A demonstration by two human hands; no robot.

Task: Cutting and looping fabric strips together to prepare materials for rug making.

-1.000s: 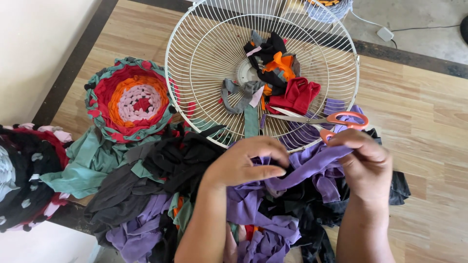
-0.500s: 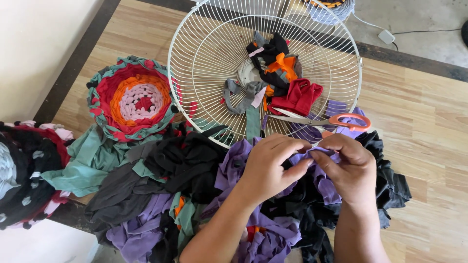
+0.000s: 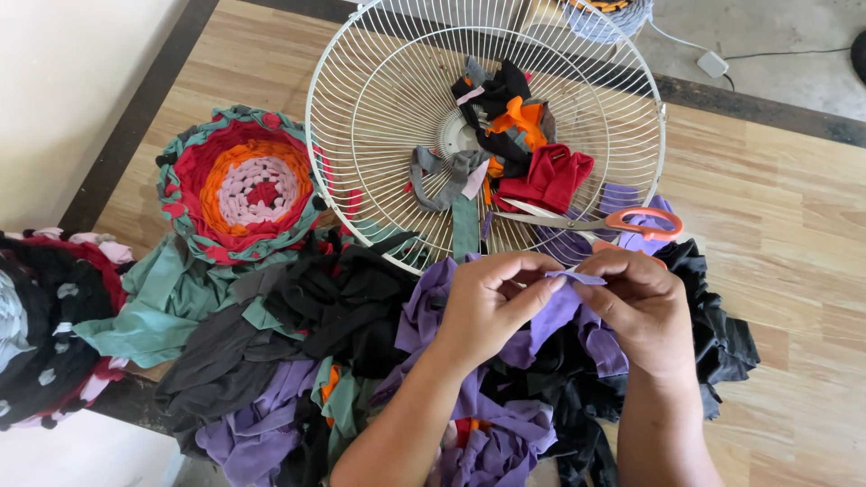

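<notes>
Above the heap of cloth scraps point(image 3: 361, 361), left hand point(image 3: 492, 307) and right hand point(image 3: 636, 307) pinch a soft, light purple fabric strip point(image 3: 559, 302) by its upper end; it should drape limply.

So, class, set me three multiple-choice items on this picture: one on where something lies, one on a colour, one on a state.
1. Where do the scissors lie?
A on the wire fan guard
B on the round woven mat
C in the left hand

2. What colour is the strip both hands pinch?
A green
B purple
C red

3. How are the scissors?
A gripped
B cutting
C lying untouched

A: their blades rest on the guard's wires.
B: purple cloth sits between the left hand and right hand.
C: neither hand touches them.
</notes>
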